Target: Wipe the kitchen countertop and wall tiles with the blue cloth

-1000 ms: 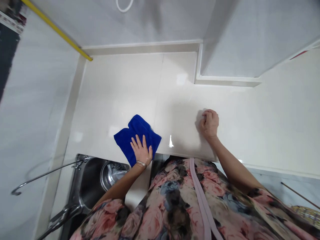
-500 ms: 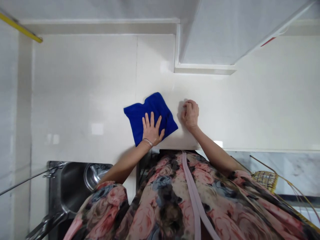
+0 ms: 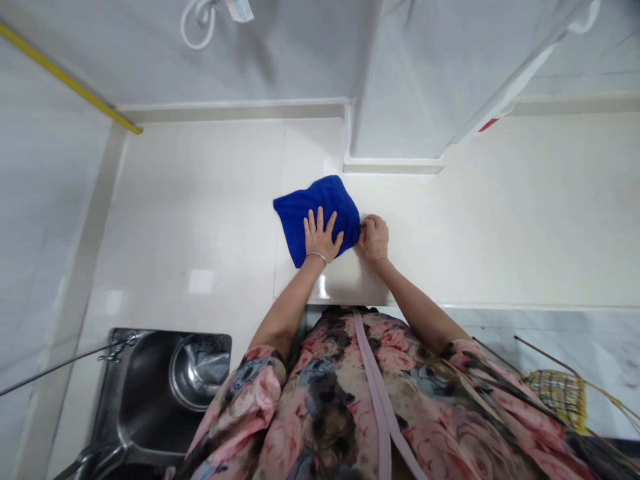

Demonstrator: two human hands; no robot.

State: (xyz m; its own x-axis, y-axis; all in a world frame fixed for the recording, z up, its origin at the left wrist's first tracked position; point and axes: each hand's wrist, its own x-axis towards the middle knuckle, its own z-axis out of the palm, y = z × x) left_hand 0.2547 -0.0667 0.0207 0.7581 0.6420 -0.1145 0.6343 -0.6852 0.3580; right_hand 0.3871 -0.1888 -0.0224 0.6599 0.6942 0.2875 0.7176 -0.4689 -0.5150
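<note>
Cloth, bright blue (image 3: 320,207), lies crumpled flat on the pale glossy bench (image 3: 200,200) just above the middle of the frame, close under the foot of a white boxed column (image 3: 395,100) that stands out from the wall at the top. The left hand (image 3: 321,237) lies on the cloth's lower part, palm down with fingers spread wide and flat — pressing on it rather than gripping it; a thin bracelet (image 3: 316,255) circles the wrist. The right hand (image 3: 374,237) sits just to the right of the cloth, curled into a loose fist with knuckles up, touching the cloth's right edge; whether it pinches the fabric cannot be told from here.

Both bare forearms run down from the hands towards the bottom centre, where a floral garment (image 3: 360,400) in pink, grey and black fills the lower frame, a pale strap (image 3: 373,380) running down its front.

At lower left a steel sink (image 3: 135,393) is let into the bench, with a round steel bowl (image 3: 200,370) inside it. A yellow rod (image 3: 65,77) slants across the upper left corner, and a white cord loop (image 3: 197,27) hangs on the wall at top centre. A woven yellow checked thing (image 3: 560,393) — partly cut off — shows at lower right.
</note>
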